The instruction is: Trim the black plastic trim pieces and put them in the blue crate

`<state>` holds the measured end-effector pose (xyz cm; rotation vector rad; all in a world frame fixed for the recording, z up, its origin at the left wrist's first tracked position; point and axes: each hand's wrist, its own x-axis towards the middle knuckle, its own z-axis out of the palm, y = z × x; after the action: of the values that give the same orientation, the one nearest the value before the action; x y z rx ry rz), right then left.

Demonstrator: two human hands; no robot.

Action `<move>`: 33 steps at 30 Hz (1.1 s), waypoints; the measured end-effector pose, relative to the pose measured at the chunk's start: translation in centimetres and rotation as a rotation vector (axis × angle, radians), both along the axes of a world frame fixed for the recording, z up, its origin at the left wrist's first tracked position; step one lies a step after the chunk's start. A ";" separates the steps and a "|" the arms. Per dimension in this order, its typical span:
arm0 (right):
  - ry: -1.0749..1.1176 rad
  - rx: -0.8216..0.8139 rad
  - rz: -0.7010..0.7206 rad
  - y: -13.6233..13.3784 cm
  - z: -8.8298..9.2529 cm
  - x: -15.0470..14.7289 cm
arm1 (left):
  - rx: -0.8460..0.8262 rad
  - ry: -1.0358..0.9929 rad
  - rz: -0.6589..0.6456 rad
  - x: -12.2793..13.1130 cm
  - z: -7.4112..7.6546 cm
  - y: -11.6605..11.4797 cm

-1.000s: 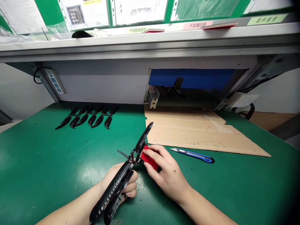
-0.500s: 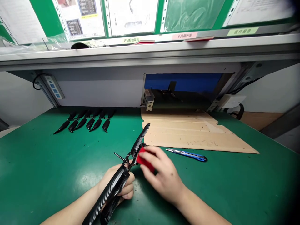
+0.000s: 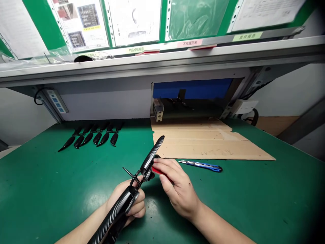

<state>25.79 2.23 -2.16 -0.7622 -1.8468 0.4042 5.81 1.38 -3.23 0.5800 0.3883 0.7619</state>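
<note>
Since a second ago, the right hand has turned over the red tool, hiding most of it; fingers stay closed around it at lower centre. Left hand grips the black moulded part, its tip rising toward the cardboard sheet. Blue utility knife lies on the green surface at right.

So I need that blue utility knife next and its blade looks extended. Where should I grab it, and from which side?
Take the blue utility knife by its blue handle toward the right end, coming from above or from the right. It lies flat on the green table in front of the cardboard sheet, with the bare blade tip pointing left toward the right hand.
</note>
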 end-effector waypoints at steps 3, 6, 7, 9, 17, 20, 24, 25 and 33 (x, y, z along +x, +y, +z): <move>0.091 -0.116 0.062 0.0 0.5 0.2 | 0.011 0.002 0.008 0.0 -0.2 -0.1; 0.184 -0.266 0.199 0.2 1.1 1.2 | 0.015 -0.005 -0.051 0.0 -0.2 0.0; 0.229 -0.295 0.209 0.2 1.2 1.5 | 0.013 -0.001 -0.066 0.1 -0.1 0.0; 0.320 -0.313 0.177 0.2 1.4 1.7 | 0.003 0.007 -0.083 0.2 -0.2 0.0; 0.246 -0.412 0.298 0.4 1.9 2.5 | 0.156 0.065 0.107 -0.6 0.7 1.2; -0.099 -0.271 0.125 1.2 2.5 4.3 | 0.361 0.367 0.155 -2.0 2.8 1.6; -0.146 -0.104 -0.105 1.8 3.1 5.5 | 0.724 0.962 0.041 -3.2 4.7 1.2; -0.167 -0.076 -0.100 1.6 3.2 5.3 | 0.810 1.053 -0.004 -3.1 4.7 1.0; -1.025 -0.138 -0.012 -2.0 2.2 -0.7 | 1.136 1.169 -0.117 -1.0 2.9 -0.6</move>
<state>25.09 0.20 0.02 -1.2079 -2.7725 0.1170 4.82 0.78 -0.29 2.1227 0.9757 0.3927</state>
